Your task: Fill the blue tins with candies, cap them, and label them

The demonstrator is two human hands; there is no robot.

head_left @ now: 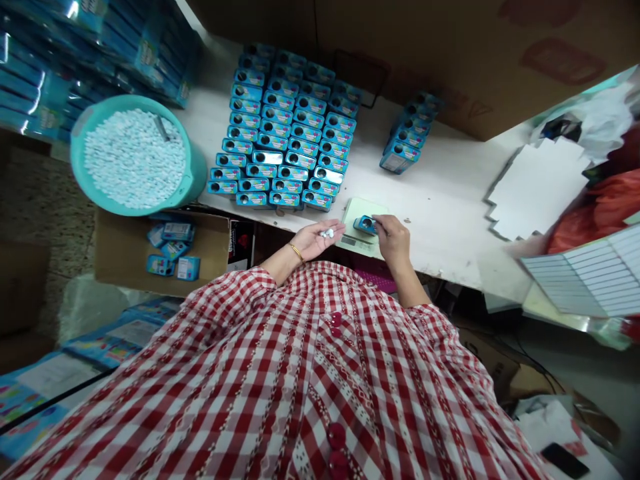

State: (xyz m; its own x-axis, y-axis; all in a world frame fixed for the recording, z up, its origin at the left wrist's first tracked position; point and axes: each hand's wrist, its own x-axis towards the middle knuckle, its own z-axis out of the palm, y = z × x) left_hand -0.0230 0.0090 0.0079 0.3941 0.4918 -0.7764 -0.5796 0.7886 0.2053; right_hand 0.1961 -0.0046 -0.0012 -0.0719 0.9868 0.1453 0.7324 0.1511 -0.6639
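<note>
My left hand [314,241], palm up and slightly cupped, holds a few small white pellets [327,233] beside the scale. My right hand [394,239] pinches the right end of a small blue box [365,225] with a round dark hole in its top. That box is over the pale weighing scale [353,243]; whether it rests on the plate, I cannot tell. Rows of similar blue boxes [287,147] stand on the table beyond my hands. At the left, a turquoise bucket [200,177] is filled with white pellets, a scoop-like grey tool [161,128] stuck in them.
A short row of blue boxes [400,157] stands at the back right, before a large cardboard carton [480,60]. Below the bucket, an open carton [120,250] contains several blue boxes. White card sheets [537,187] lie on the right. Wrapped blue packs [100,47] are stacked far left.
</note>
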